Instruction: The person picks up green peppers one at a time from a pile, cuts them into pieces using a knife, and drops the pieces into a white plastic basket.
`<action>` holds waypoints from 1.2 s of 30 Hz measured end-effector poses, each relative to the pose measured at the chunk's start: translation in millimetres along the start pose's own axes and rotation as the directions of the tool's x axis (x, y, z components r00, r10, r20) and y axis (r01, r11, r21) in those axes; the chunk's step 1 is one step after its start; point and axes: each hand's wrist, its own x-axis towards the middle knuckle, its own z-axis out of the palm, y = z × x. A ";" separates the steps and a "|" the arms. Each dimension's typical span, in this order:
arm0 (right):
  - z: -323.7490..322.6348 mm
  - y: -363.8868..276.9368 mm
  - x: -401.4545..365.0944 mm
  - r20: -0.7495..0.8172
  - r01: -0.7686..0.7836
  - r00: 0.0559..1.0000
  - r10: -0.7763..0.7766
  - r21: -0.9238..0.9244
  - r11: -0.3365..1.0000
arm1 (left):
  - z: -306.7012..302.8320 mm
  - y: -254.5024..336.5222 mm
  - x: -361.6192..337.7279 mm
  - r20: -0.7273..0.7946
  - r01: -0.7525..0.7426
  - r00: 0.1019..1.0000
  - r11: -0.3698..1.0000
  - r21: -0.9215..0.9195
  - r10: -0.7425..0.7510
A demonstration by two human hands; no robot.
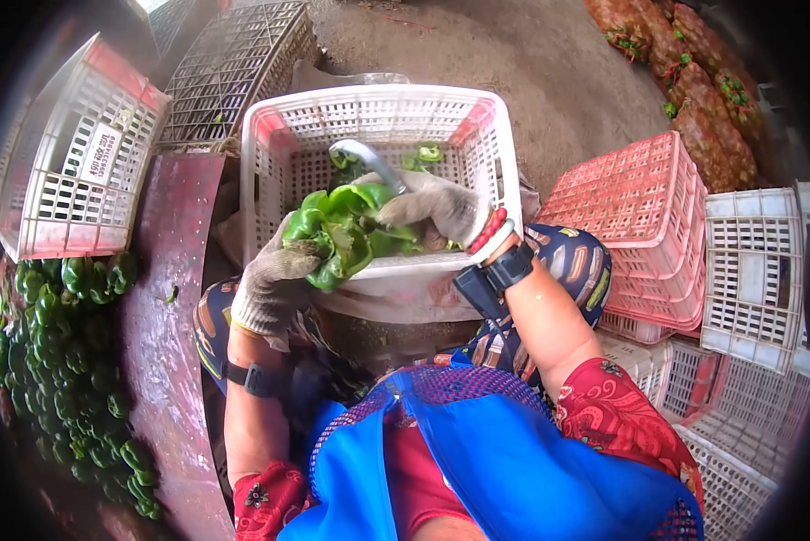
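My left hand (274, 281), in a pale knit glove, is closed round the left side of a green bell pepper (340, 242) that is split open. From the other side my right hand (443, 209), also gloved, reaches over the pepper. It grips a tool with a curved, silver metal end (371, 160) pointing up and left; the rest of the tool is hidden by the fingers. Both hands are over the near side of a white plastic crate (382, 93). Green pepper pieces (430, 153) lie inside it.
Whole green peppers (67, 361) are heaped at the left, beside a reddish board (170, 343). A white crate (94, 153) stands above the heap. At the right are stacked red crates (626, 203) and white crates (752, 270). Filled net sacks (707, 108) lie at the upper right.
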 end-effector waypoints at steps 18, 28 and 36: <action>18.5 39.5 9.8 -0.350 0.005 0.937 0.018 0.064 0.998 | 8.7 -3.5 13.3 -0.252 0.018 0.961 0.880 0.474 0.116; 32.4 57.5 17.8 -0.342 0.219 0.768 -0.542 -0.655 0.723 | -5.8 -9.2 17.7 -0.422 0.222 0.903 0.932 0.286 -0.086; 70.3 61.8 10.1 -0.293 0.093 0.693 -0.658 -0.869 0.485 | 15.1 -17.8 19.7 -0.570 0.151 0.805 0.873 0.465 0.165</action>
